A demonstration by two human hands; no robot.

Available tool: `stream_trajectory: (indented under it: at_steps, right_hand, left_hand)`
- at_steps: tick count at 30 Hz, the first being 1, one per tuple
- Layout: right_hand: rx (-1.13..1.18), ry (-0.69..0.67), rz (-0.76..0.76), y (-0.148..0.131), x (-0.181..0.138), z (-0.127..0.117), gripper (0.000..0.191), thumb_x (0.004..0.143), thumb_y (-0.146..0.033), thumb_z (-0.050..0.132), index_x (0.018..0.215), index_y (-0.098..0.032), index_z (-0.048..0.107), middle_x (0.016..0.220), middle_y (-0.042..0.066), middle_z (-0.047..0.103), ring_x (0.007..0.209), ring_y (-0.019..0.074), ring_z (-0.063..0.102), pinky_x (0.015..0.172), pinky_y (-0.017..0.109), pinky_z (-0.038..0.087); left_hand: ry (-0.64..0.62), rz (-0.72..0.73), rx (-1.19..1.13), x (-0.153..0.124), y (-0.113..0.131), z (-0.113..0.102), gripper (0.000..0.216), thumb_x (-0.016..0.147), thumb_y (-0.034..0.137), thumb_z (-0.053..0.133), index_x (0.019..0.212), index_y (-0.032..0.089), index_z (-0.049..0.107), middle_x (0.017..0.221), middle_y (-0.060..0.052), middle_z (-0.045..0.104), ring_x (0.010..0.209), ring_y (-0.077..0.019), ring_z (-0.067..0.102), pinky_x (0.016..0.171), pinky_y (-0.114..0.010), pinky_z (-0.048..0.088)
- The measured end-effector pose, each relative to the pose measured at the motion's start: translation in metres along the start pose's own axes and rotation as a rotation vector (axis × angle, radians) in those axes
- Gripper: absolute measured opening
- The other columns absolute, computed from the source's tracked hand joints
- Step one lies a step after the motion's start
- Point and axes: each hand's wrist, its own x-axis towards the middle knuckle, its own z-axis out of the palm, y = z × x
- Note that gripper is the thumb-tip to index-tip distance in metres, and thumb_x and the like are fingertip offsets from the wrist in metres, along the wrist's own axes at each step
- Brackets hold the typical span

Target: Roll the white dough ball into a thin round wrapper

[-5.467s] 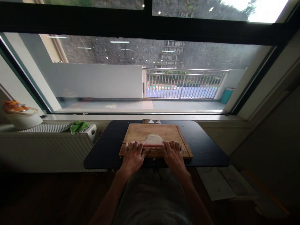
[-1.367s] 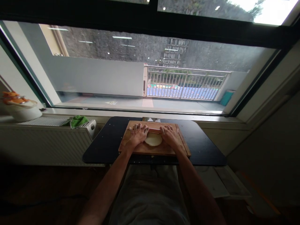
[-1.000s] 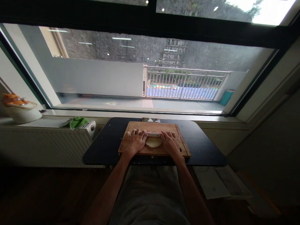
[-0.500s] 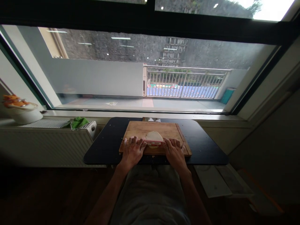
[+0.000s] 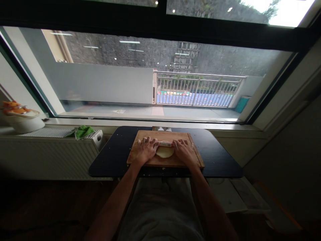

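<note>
A flat round of pale dough (image 5: 165,152) lies on a wooden cutting board (image 5: 160,134). Across its far edge rests a rolling pin (image 5: 165,144) with a red-and-white printed wrapping in the middle. My left hand (image 5: 147,149) presses over the pin's left end, fingers curled forward on it. Over the right end lies my right hand (image 5: 184,150), its fingers bent the same way. Both palms hide the ends of the pin. Most of the dough shows on the near side, between my wrists.
The board sits on a dark folding table (image 5: 107,157) with small crumbs on it, against a window sill. A radiator (image 5: 57,157) with a green cloth (image 5: 84,132) on top stands to the left. A small item (image 5: 162,128) lies behind the board.
Both hands have moved forward with the rolling pin, away from my body. The pin has passed from the dough's near part to its far edge, uncovering the near side.
</note>
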Motion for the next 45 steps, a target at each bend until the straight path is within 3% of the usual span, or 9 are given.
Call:
stream_trajectory:
  at_steps: [5,9,15,21,25,28,32,38,45]
  right_hand:
    - [-0.141,-0.039,-0.164,0.012,0.029,-0.001,0.041,0.116,-0.028,0.039,0.148,-0.025,0.066,0.146,0.014,0.073,0.142,0.0318,0.057,0.127,0.065,0.034]
    - [-0.178,-0.053,-0.195,0.016,0.038,0.000,0.043,0.114,-0.022,0.042,0.151,-0.020,0.064,0.148,0.015,0.072,0.146,0.0293,0.056,0.129,0.056,0.033]
    - [-0.074,0.002,-0.152,0.008,0.010,0.000,0.043,0.120,-0.032,0.033,0.128,-0.023,0.074,0.133,0.011,0.078,0.124,0.0260,0.068,0.115,0.041,0.043]
    - [0.047,0.142,-0.048,0.004,-0.031,0.001,0.043,0.119,-0.042,0.038,0.147,-0.027,0.068,0.149,0.009,0.073,0.144,0.0275,0.059,0.132,0.050,0.029]
    - [0.059,0.169,-0.025,0.002,-0.045,0.005,0.044,0.119,-0.045,0.038,0.142,-0.030,0.072,0.142,0.008,0.077,0.140,0.0273,0.062,0.136,0.054,0.024]
    - [0.033,0.163,-0.022,0.001,-0.045,0.010,0.047,0.118,-0.047,0.042,0.153,-0.028,0.067,0.153,0.010,0.071,0.152,0.0302,0.053,0.136,0.055,0.027]
    - [-0.014,0.091,0.012,-0.001,-0.033,0.012,0.053,0.118,-0.050,0.041,0.164,-0.029,0.056,0.168,0.010,0.058,0.164,0.0317,0.038,0.135,0.060,0.027]
    - [-0.048,-0.004,0.067,-0.005,0.001,0.005,0.057,0.119,-0.053,0.029,0.164,-0.030,0.057,0.175,0.010,0.050,0.168,0.0346,0.031,0.133,0.065,0.029]
    - [-0.174,-0.078,-0.038,-0.002,0.039,-0.003,0.050,0.117,-0.038,0.040,0.165,-0.033,0.055,0.167,0.009,0.060,0.164,0.0392,0.038,0.130,0.069,0.029]
  left_hand:
    - [-0.022,-0.037,-0.029,0.022,0.003,0.001,0.046,0.115,0.049,0.041,0.152,0.032,0.064,0.159,-0.015,0.060,0.147,-0.0389,0.053,0.125,-0.070,0.037]
    - [-0.008,-0.008,-0.032,0.029,0.003,0.005,0.046,0.115,0.048,0.041,0.151,0.032,0.065,0.161,-0.015,0.059,0.148,-0.0404,0.053,0.125,-0.073,0.035]
    - [0.057,0.050,-0.010,-0.002,0.001,0.006,0.044,0.116,0.048,0.042,0.150,0.033,0.065,0.151,-0.014,0.066,0.144,-0.0389,0.054,0.127,-0.074,0.031]
    - [0.062,0.102,-0.029,-0.040,-0.001,-0.008,0.045,0.117,0.046,0.038,0.150,0.031,0.064,0.141,-0.013,0.070,0.133,-0.0364,0.060,0.126,-0.071,0.034]
    - [0.065,0.090,-0.009,-0.046,0.001,-0.013,0.045,0.116,0.050,0.040,0.147,0.029,0.065,0.140,-0.012,0.072,0.132,-0.0350,0.061,0.129,-0.069,0.033]
    - [0.068,0.084,0.009,-0.045,0.003,-0.011,0.050,0.116,0.053,0.038,0.151,0.028,0.065,0.145,-0.013,0.071,0.137,-0.0356,0.060,0.133,-0.070,0.027]
    - [0.047,0.063,0.031,-0.036,0.003,-0.007,0.058,0.117,0.054,0.033,0.163,0.030,0.057,0.166,-0.014,0.059,0.154,-0.0379,0.051,0.135,-0.072,0.020]
    - [-0.051,0.028,0.064,-0.007,-0.001,-0.008,0.063,0.116,0.057,0.029,0.173,0.036,0.045,0.178,-0.011,0.045,0.165,-0.0390,0.040,0.137,-0.069,0.018]
    - [-0.051,0.020,0.060,0.023,-0.001,-0.005,0.062,0.116,0.057,0.030,0.174,0.037,0.043,0.182,-0.008,0.039,0.170,-0.0396,0.029,0.137,-0.073,0.009]
